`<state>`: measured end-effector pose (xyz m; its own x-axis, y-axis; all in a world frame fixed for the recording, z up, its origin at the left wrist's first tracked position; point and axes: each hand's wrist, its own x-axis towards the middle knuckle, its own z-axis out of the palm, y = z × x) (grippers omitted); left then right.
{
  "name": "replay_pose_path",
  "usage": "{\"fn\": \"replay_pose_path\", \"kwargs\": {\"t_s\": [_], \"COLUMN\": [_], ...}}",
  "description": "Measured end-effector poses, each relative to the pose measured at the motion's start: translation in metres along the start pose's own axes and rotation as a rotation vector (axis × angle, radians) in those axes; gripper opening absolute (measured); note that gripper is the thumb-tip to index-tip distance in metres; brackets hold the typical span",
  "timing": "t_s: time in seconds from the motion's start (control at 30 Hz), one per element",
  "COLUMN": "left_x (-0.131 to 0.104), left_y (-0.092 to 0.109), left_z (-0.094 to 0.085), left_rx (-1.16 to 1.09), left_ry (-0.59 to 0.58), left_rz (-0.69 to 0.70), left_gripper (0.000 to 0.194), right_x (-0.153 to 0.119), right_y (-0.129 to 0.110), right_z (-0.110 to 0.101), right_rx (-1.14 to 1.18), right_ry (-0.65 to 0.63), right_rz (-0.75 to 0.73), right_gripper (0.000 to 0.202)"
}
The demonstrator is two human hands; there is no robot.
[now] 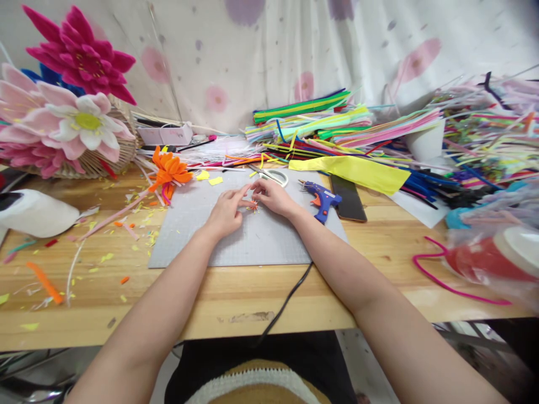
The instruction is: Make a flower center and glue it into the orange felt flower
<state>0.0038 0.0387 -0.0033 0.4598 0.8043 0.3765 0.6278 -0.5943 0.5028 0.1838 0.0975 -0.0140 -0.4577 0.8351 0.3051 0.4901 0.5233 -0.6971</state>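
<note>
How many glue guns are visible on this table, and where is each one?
1. The blue glue gun lies at the right edge of the grey mat, between the right hand and a dark flat slab. Another may be hidden under the coloured strips.

Centre: small spiky piece [254, 206], apparently orange-red, blurred. Beneath: grey, faintly gridded mat [265, 247]. Three o'clock: blue glue gun [325, 200], orange trigger [315, 200]. Ten: magenta flower [86, 56]. Twelve: white curtain [269, 62], pink-and-purple-blotched.
</note>
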Motion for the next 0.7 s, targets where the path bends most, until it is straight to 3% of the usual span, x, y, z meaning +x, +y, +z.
{"fn": "replay_pose_path", "kwargs": {"t_s": [0.27,0.5,0.6,0.7], "left_x": [0.0,-0.001,-0.002,-0.003], "left_y": [0.002,0.003,0.006,0.005], "left_z": [-0.001,-0.003,-0.006,-0.011], "left_rx": [-0.021,-0.034,-0.006,0.082], "left_ry": [-0.012,0.031,0.141,0.379], "left_rz": [-0.015,0.018,-0.026,-0.184], "left_gripper": [0.085,0.084,0.076,0.061], "right_x": [0.0,-0.001,-0.002,-0.004], "right_y": [0.0,-0.001,0.001,0.005], "right_z": [0.0,-0.002,-0.001,-0.001], "right_rx": [0.022,0.06,0.06,0.08], "right_ry": [0.01,0.1,0.176,0.295], "right_rz": [0.0,-0.017,0.011,0.068], "right_gripper": [0.016,0.026,0.027,0.027]}}
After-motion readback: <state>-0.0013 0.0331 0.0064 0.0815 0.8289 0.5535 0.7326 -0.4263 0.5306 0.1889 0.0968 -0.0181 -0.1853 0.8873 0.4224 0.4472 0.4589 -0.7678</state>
